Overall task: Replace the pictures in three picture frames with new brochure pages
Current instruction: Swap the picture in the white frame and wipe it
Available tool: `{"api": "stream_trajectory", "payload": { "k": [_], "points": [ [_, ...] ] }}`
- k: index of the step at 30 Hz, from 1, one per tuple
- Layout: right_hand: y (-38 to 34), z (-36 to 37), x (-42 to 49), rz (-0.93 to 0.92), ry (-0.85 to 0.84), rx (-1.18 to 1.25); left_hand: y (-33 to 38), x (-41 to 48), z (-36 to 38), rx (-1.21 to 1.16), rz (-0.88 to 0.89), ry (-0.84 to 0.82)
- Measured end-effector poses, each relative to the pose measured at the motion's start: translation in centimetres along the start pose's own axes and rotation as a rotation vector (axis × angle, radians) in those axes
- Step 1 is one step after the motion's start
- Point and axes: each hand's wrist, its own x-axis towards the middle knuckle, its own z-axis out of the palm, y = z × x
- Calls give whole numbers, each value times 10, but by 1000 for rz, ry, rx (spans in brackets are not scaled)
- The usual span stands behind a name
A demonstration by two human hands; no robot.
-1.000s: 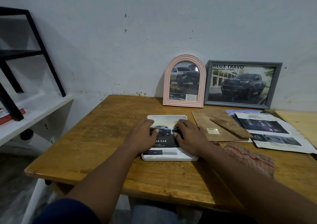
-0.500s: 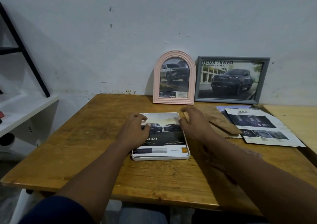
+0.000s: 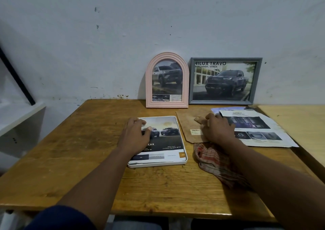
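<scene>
A white frame point(image 3: 181, 161) lies flat mid-table with a brochure page point(image 3: 167, 138) of two trucks lying in it. My left hand point(image 3: 135, 136) rests on the left part of that page, fingers loosely bent. To its right my right hand point(image 3: 217, 129) lies on a brown backing board point(image 3: 186, 124), over its folding stand, fingers slightly curled. A pink arched frame point(image 3: 167, 104) and a grey rectangular frame point(image 3: 226, 59), each holding a truck picture, lean against the wall at the back.
Loose brochure pages point(image 3: 263, 124) are spread right of the backing board. A checked cloth point(image 3: 214, 161) lies crumpled under my right forearm. The wooden table point(image 3: 79, 150) meets a second, lighter table point(image 3: 299, 120) on the right. A white shelf point(image 3: 19, 119) stands left.
My right hand left the white frame and moved right onto the brown backing board. My left hand stayed on the page. The view shifted left.
</scene>
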Motion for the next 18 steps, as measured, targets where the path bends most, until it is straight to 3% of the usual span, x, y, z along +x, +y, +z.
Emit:
{"api": "stream_trajectory", "payload": {
  "k": [10,18],
  "points": [
    [-4,-18,-10,-35,131,147,3,-1,-2,-34,-28,9],
    [-72,-25,-52,-205,-21,116,5,-3,-14,-202,-106,28]
  ]
}}
